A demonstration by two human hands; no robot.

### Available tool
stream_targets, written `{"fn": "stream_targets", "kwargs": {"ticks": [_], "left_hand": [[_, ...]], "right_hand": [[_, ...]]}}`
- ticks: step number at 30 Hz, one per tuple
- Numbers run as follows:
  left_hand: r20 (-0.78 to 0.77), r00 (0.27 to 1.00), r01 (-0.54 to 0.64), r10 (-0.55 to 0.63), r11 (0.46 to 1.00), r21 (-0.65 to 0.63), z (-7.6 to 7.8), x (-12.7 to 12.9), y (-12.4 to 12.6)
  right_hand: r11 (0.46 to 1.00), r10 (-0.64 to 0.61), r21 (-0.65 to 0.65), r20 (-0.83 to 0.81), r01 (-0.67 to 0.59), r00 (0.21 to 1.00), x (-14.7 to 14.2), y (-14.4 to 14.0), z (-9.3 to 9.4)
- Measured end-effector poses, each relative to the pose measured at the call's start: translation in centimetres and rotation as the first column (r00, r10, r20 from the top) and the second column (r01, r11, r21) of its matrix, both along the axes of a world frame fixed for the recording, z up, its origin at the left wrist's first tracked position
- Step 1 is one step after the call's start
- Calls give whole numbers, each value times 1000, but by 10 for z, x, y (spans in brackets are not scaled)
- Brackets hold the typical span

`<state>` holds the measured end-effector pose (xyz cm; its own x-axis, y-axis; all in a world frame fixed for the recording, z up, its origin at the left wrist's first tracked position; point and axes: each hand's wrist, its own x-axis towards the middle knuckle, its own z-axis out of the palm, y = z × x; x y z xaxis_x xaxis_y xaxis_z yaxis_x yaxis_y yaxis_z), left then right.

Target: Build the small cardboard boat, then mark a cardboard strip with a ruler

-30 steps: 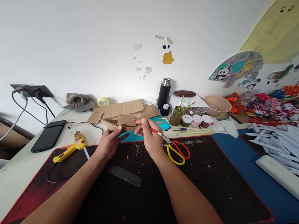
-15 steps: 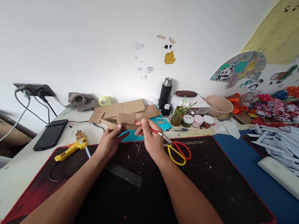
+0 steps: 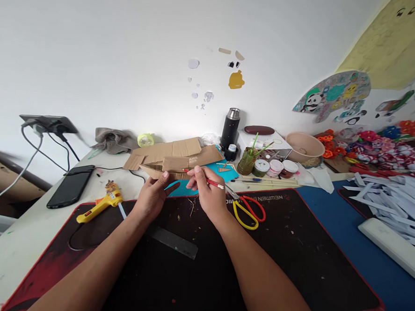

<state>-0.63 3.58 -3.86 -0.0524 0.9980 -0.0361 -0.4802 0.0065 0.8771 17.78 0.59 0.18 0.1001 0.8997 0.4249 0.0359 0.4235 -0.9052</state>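
Note:
My left hand grips a narrow, boat-shaped piece of cardboard by its near side, thumb on top. Between the fingers and thumb of my right hand is a red pencil, its tip close to the cardboard's right part; I cannot tell whether it touches. More flat cardboard lies just behind. To the right of my right hand rest scissors with one yellow and one red handle.
A yellow hot glue gun and a black phone lie at left. A ruler sits on the black mat. Behind stand a black flask, paint jars and a bowl. White paper strips are heaped at right.
The pencil's tip has shifted slightly down and its rear end tilts a little differently. My left hand and the cardboard stay nearly still.

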Motion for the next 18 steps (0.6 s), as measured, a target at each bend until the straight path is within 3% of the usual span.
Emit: {"fn": "stream_targets", "kwargs": {"ticks": [18], "left_hand": [[-12, 1000, 12, -12, 1000, 14, 2, 0, -1]], "right_hand": [[1000, 15, -17, -21, -15, 1000, -1, -1, 0]]}}
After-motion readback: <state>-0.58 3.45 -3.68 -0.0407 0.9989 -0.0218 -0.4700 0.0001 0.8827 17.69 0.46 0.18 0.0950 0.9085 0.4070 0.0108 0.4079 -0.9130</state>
